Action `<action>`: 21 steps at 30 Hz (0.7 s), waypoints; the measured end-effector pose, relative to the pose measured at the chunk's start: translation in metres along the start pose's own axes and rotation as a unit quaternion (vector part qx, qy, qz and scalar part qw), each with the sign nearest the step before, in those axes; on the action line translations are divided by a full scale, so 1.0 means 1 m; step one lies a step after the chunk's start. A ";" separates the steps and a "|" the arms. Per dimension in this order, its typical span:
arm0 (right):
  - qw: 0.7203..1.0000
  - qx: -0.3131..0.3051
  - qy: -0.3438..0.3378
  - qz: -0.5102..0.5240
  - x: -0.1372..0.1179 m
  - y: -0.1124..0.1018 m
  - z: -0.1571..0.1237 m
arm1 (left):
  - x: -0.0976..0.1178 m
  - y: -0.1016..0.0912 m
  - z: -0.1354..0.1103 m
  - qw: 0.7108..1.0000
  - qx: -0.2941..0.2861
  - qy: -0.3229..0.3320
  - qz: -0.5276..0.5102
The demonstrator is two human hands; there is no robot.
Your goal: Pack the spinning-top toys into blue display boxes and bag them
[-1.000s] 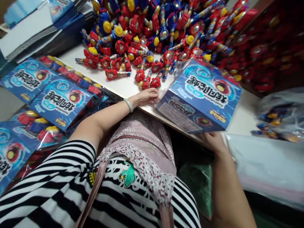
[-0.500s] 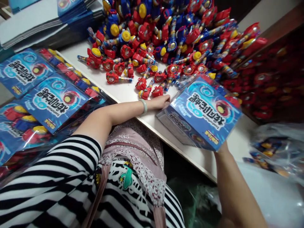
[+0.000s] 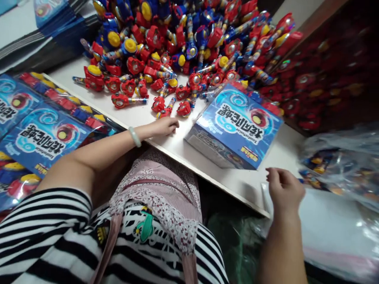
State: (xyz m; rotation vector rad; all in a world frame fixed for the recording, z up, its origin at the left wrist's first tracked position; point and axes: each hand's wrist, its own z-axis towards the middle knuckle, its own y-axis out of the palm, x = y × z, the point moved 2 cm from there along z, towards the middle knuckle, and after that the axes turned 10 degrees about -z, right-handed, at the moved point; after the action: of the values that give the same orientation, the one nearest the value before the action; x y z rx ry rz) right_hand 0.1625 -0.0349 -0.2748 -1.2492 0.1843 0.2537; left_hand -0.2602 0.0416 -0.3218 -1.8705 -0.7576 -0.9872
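Observation:
A blue display box (image 3: 239, 126) with a swirl design rests on the white tabletop, toys showing at its far side. My left hand (image 3: 165, 126), wearing a pale bangle, hovers at the table's front edge left of the box. Its fingers are loosely curled, nothing visible in them. Just right of the box's near corner is my right hand (image 3: 286, 189), fingers bent in, apart from the box and close to clear plastic bags (image 3: 334, 225). No object shows in that hand. Red toys with printed tubes (image 3: 127, 100) lie just beyond my left hand.
A large heap of red, blue and yellow toys (image 3: 192, 43) covers the back of the table. Filled boxes in clear wrap (image 3: 44, 138) stand at left, below stacked flat blue cardboard (image 3: 53, 43). A plastic bag with small colourful items (image 3: 331, 161) lies at right.
My right hand has let go of the box and moved off its right side. My left hand has drawn back leftward from the box, which now stands alone. The view has shifted right.

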 end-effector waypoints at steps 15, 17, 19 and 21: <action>0.857 -0.399 0.146 0.293 -0.015 0.055 -0.040 | -0.002 0.028 0.007 0.993 -0.116 0.001 -0.023; 0.874 -0.329 0.246 0.259 0.015 0.050 -0.038 | -0.006 0.018 0.006 0.995 -0.061 -0.051 -0.064; 0.885 -0.220 0.310 0.270 0.028 0.047 -0.024 | 0.000 0.011 0.009 0.985 0.015 -0.069 -0.159; 0.869 -0.158 0.301 0.359 0.019 0.047 0.000 | 0.015 0.009 0.018 0.954 0.049 -0.057 -0.292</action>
State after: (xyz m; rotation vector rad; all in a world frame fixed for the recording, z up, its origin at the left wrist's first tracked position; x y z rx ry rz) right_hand 0.1665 -0.0191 -0.3229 -1.5182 1.2054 0.5442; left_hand -0.2393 0.0553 -0.3181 -1.6550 -1.4557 -1.1752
